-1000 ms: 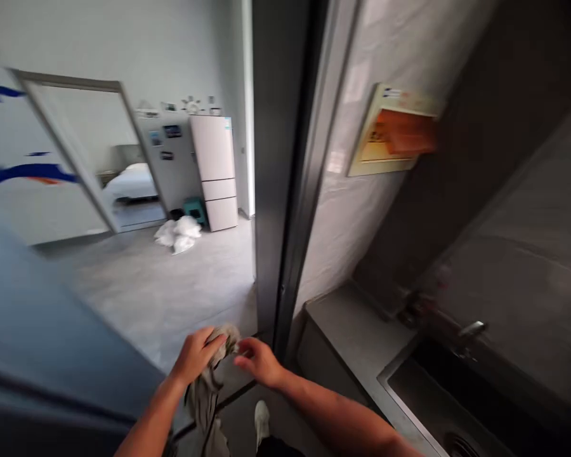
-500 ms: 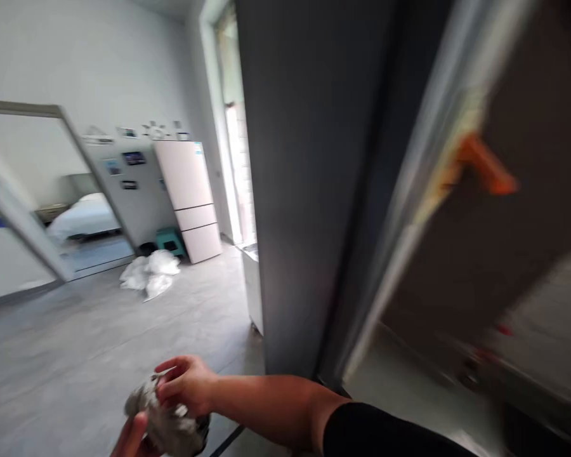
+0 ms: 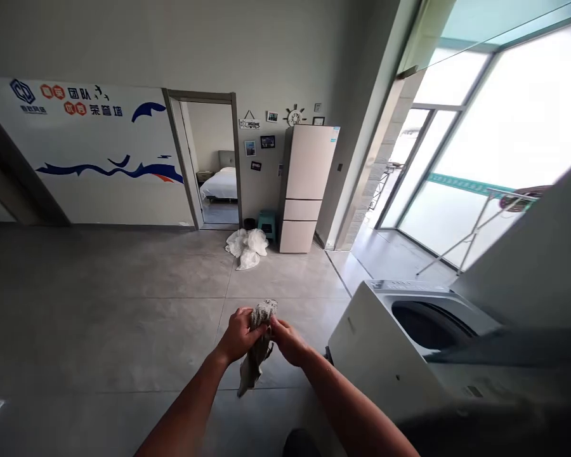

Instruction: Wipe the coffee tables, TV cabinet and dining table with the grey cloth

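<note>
In front of me, above the floor, both hands hold a bunched grey-brown cloth (image 3: 254,363). My left hand (image 3: 238,331) is closed around its left side, thumb across the front. My right hand (image 3: 288,340) pinches it from the right, close to the left thumb. A speckled, crumpled end of the cloth rises above the fingers, while a darker strip hangs down below them. Some fingers are hidden behind the fabric. Nearest to my right arm is a white top-loading washing machine (image 3: 371,349) with a dark lid window.
White plastic bags (image 3: 248,247) lie on the grey floor (image 3: 162,324) beside a teal stool (image 3: 267,224) and a pinkish fridge (image 3: 309,165). A doorway left of them shows a bed (image 3: 220,184). A drying rack (image 3: 476,231) stands behind the washing machine.
My view has swung right, past the dark panel that filled its middle and right. The washing machine and glass wall have come into view. The cloth stays in both hands, now hanging longer.
</note>
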Tool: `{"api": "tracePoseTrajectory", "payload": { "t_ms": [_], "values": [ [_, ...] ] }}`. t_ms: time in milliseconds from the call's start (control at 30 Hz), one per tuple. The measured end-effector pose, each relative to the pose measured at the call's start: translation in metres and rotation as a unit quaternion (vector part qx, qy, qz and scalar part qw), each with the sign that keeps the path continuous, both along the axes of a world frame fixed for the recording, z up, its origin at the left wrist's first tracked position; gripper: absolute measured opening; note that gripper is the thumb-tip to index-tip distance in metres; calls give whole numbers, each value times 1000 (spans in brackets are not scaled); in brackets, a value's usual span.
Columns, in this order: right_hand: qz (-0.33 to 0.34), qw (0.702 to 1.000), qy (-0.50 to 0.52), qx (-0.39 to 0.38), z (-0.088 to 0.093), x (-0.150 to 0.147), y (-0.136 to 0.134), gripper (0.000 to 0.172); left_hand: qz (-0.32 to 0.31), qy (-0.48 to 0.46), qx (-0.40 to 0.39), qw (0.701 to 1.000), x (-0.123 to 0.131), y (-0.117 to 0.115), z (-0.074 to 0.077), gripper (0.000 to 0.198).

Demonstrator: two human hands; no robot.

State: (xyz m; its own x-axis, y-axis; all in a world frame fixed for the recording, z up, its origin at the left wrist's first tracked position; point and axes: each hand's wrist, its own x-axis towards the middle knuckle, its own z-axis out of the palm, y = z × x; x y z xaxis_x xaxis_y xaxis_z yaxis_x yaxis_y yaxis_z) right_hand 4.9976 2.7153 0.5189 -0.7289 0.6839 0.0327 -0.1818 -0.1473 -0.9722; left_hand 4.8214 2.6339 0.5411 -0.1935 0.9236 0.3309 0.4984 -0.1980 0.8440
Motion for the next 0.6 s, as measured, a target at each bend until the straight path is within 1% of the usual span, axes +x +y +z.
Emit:
{"api": "tracePoseTrajectory", "payload": {
  "t_ms": [67,133,233,333,400,467,533,600],
  "values": [
    [2,1000,26,11,7,-39,35,61,-18,-76,-34,996,-32,32,3,42],
    [-11,999,26,26,12,-84,73,57,-12,-186,-51,981,-67,62,3,52],
    [-34,998,16,50,15,-157,128,50,33,-314,-25,948,-121,106,3,57],
    [-28,996,10,83,19,-231,177,49,101,-389,-11,915,-177,143,8,57],
    [6,996,23,84,27,-280,204,51,142,-415,4,899,-215,160,15,59],
    [46,996,44,55,37,-329,226,53,183,-436,36,880,-254,172,22,63],
    [72,995,59,18,47,-380,242,55,229,-455,68,858,-295,180,28,65],
    [95,994,60,-7,51,-432,253,57,278,-444,93,847,-338,184,29,63]
  ]
}}
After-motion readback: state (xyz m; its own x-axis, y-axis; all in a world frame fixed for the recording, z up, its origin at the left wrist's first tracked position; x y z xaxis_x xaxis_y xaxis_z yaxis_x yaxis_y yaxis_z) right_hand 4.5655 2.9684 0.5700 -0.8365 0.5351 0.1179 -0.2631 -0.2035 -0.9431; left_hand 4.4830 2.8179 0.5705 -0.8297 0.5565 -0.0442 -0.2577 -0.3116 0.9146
